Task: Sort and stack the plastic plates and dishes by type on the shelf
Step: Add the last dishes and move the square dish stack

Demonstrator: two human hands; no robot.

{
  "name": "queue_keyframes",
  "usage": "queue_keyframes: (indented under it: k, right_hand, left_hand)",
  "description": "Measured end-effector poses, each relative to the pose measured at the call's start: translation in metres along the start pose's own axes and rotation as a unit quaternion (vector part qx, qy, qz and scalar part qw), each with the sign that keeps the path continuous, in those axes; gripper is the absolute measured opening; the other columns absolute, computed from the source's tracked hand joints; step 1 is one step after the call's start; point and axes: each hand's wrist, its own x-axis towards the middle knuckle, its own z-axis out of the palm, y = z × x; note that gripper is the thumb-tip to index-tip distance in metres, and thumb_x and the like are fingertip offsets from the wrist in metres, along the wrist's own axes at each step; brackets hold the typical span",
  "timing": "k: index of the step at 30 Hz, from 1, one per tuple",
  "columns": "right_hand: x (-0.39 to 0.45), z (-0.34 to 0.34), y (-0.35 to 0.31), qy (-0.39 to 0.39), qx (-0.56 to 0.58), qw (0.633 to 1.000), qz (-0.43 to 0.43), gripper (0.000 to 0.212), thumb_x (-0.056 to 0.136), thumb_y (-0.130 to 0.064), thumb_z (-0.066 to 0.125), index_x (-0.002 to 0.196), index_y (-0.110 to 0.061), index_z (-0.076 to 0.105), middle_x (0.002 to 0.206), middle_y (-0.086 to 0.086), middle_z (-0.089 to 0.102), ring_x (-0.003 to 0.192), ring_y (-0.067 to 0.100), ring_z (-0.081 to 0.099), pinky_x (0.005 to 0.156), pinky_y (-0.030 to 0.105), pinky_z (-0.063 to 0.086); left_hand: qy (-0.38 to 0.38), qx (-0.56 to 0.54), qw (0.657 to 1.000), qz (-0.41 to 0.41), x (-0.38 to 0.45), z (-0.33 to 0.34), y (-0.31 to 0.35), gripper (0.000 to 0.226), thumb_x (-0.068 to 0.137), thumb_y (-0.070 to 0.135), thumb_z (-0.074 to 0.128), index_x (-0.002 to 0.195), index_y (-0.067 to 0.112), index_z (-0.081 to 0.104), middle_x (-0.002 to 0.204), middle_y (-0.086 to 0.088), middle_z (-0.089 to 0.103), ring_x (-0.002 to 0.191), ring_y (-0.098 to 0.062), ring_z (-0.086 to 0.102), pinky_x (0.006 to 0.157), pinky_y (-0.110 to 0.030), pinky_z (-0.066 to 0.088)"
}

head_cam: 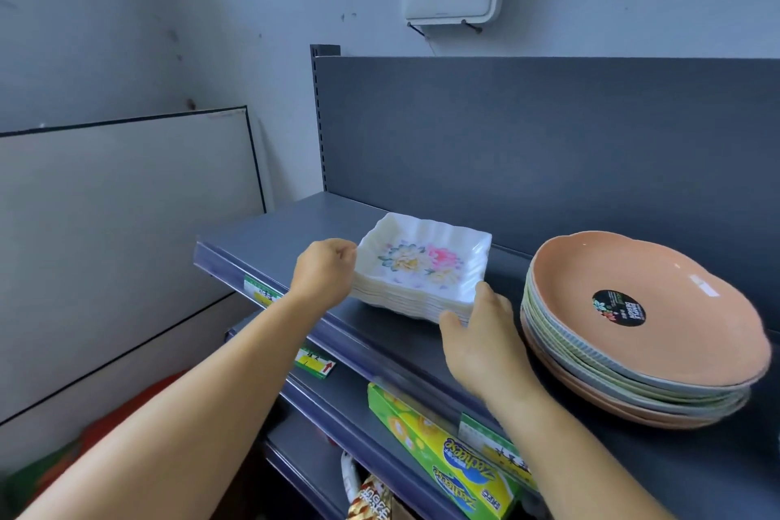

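While both hands sit on the square dishes (422, 266), the left hand (325, 270) is curled up at the stack's left edge, knuckles up, looks like it's gripping the rim, though the fingertips are hidden so can't swear to it. Between the two hands, the white flowered stack rests on the top shelf (261, 232), near the front lip. These look light and stiff, probably a bit slick, so squeezing opposite edges low down and keeping it level seems the safe bet, or the top ones could slide. Just right of that, the right hand (481, 334) is mostly flat, fingers touching the near right corner. Further right sit the round plates (645, 308), their own stack, just beside that hand.
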Motion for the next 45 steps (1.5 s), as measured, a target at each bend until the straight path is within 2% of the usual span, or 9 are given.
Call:
queue_keyframes:
  k: [6, 11, 18, 21, 23, 25, 29, 32, 45]
  right_hand:
    - [0.036, 0.024, -0.012, -0.030, -0.018, 0.999, 0.021, 0.007, 0.092, -0.018, 0.045, 0.096, -0.014, 0.041, 0.101, 0.010, 0.052, 0.074, 0.022, 0.043, 0.047, 0.020, 0.025]
    - [0.057, 0.051, -0.028, -0.045, -0.013, 0.999, 0.011, 0.017, 0.089, -0.026, 0.052, 0.088, -0.016, 0.039, 0.091, 0.004, 0.050, 0.071, 0.020, 0.042, 0.045, 0.024, 0.027]
    - [0.086, 0.095, -0.052, -0.035, 0.015, 0.999, 0.013, 0.024, 0.089, -0.032, 0.055, 0.086, -0.014, 0.039, 0.095, 0.005, 0.047, 0.068, 0.017, 0.040, 0.045, 0.023, 0.026]
    - [0.097, 0.109, -0.060, -0.027, 0.019, 0.999, 0.017, 0.023, 0.089, -0.031, 0.054, 0.087, -0.015, 0.037, 0.093, 0.005, 0.046, 0.065, 0.016, 0.038, 0.045, 0.023, 0.025]
    - [0.105, 0.117, -0.066, -0.023, 0.015, 0.999, 0.019, 0.023, 0.089, -0.031, 0.054, 0.087, -0.015, 0.036, 0.093, 0.004, 0.046, 0.068, 0.018, 0.039, 0.046, 0.024, 0.025]
    - [0.113, 0.125, -0.070, -0.023, 0.011, 0.999, 0.019, 0.025, 0.089, -0.032, 0.055, 0.082, -0.018, 0.035, 0.093, 0.005, 0.046, 0.071, 0.020, 0.040, 0.046, 0.025, 0.025]
    - [0.130, 0.138, -0.077, -0.024, 0.009, 0.999, 0.026, 0.038, 0.088, -0.033, 0.056, 0.067, -0.027, 0.025, 0.093, 0.006, 0.045, 0.071, 0.021, 0.040, 0.046, 0.026, 0.026]
    - [0.140, 0.146, -0.080, -0.023, 0.004, 0.999, 0.033, 0.031, 0.088, -0.033, 0.056, 0.072, -0.022, 0.032, 0.094, 0.006, 0.045, 0.075, 0.022, 0.042, 0.047, 0.026, 0.027]
    - [0.155, 0.156, -0.093, -0.024, -0.047, 0.998, 0.038, 0.027, 0.090, -0.035, 0.055, 0.091, -0.013, 0.039, 0.110, 0.012, 0.054, 0.081, 0.024, 0.045, 0.054, 0.030, 0.032]
  left_hand:
    - [-0.051, 0.070, 0.996, 0.006, 0.017, -0.025, -0.013, 0.032, 0.093, 0.033, 0.048, 0.066, 0.018, 0.039, 0.061, 0.000, 0.039, 0.053, -0.019, 0.034, 0.051, -0.028, 0.029]
    - [-0.086, 0.072, 0.994, 0.006, 0.042, -0.047, -0.028, 0.019, 0.090, 0.042, 0.058, 0.093, 0.023, 0.055, 0.099, -0.005, 0.063, 0.093, -0.026, 0.059, 0.083, -0.033, 0.044]
    - [-0.061, 0.032, 0.997, -0.030, 0.087, -0.063, -0.058, 0.068, 0.088, 0.046, 0.060, 0.145, 0.017, 0.037, 0.139, -0.003, 0.051, 0.121, -0.024, 0.051, 0.098, -0.033, 0.041]
    - [-0.068, 0.028, 0.997, -0.024, 0.097, -0.068, -0.059, 0.052, 0.093, 0.039, 0.055, 0.139, 0.017, 0.043, 0.130, -0.005, 0.053, 0.103, -0.021, 0.049, 0.084, -0.028, 0.037]
    - [-0.066, 0.030, 0.997, -0.024, 0.105, -0.071, -0.060, 0.008, 0.095, 0.034, 0.054, 0.101, 0.029, 0.051, 0.106, -0.005, 0.055, 0.091, -0.020, 0.046, 0.078, -0.027, 0.035]
    - [-0.075, 0.021, 0.997, -0.021, 0.116, -0.074, -0.062, 0.023, 0.094, 0.031, 0.053, 0.075, 0.032, 0.039, 0.090, -0.001, 0.053, 0.087, -0.022, 0.046, 0.076, -0.028, 0.037]
    - [-0.074, 0.044, 0.996, -0.018, 0.138, -0.077, -0.069, 0.026, 0.092, 0.033, 0.052, 0.095, 0.007, 0.052, 0.088, -0.008, 0.056, 0.069, -0.022, 0.046, 0.062, -0.029, 0.037]
    - [-0.081, 0.063, 0.995, -0.020, 0.153, -0.078, -0.072, 0.024, 0.092, 0.033, 0.050, 0.092, 0.009, 0.047, 0.087, -0.009, 0.053, 0.063, -0.019, 0.044, 0.054, -0.028, 0.035]
    - [-0.083, 0.156, 0.984, 0.005, 0.178, -0.076, -0.073, 0.037, 0.097, 0.036, 0.041, 0.116, 0.005, 0.048, 0.119, -0.012, 0.046, 0.083, -0.026, 0.050, 0.064, -0.030, 0.039]
